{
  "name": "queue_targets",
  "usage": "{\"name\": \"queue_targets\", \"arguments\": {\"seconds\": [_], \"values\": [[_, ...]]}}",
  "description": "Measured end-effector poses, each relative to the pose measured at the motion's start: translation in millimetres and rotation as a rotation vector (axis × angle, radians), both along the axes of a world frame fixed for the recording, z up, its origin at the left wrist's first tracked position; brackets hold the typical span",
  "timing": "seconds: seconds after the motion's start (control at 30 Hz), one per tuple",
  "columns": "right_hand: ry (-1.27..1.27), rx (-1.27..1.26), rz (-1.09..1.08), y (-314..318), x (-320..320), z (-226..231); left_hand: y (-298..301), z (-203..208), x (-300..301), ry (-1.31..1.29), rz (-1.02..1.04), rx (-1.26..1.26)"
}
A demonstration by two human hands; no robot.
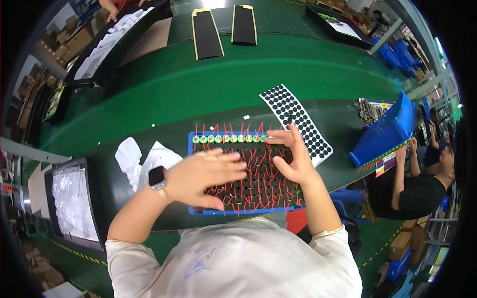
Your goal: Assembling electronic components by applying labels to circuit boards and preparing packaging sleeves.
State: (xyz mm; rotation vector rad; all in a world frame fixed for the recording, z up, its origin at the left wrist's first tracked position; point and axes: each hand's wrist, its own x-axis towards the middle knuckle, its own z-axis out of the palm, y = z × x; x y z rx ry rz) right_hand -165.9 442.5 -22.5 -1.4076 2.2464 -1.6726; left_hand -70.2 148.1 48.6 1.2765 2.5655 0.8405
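In front of me lies a shallow blue tray (pixel 191 149) packed with rows of small round parts trailing thin red wires. Green rings with pale centres (pixel 228 139) show along its far row; the nearer rows look black on top. My left hand (pixel 206 174), a watch (pixel 158 178) at its wrist, is spread flat over the left half of the tray, slightly blurred. Over the right side is my right hand (pixel 297 161), thumb and fingers apart, fingertips by the far row's right end. I see nothing held in either hand. A white sheet of black round stickers (pixel 298 119) lies beyond my right hand.
Crumpled white paper (pixel 154 159) lies left of the tray. A blue bin (pixel 382 131) stands on the right, near a person in black (pixel 412 193). Black trays (pixel 74 198) holding white material stand at left. Two dark panels (pixel 207 37) lie across the green table.
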Motion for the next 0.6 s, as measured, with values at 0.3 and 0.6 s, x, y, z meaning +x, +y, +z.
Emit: {"name": "queue_targets", "arguments": {"seconds": [0.3, 0.6], "values": [[0.076, 0.304, 0.081, -10, 0, 26, -58, -33, -3, 0.01, 0.402, 0.085], [0.022, 0.211, 0.099, 0, 3, 15, -34, -36, -12, 0.112, 0.481, 0.105]]}}
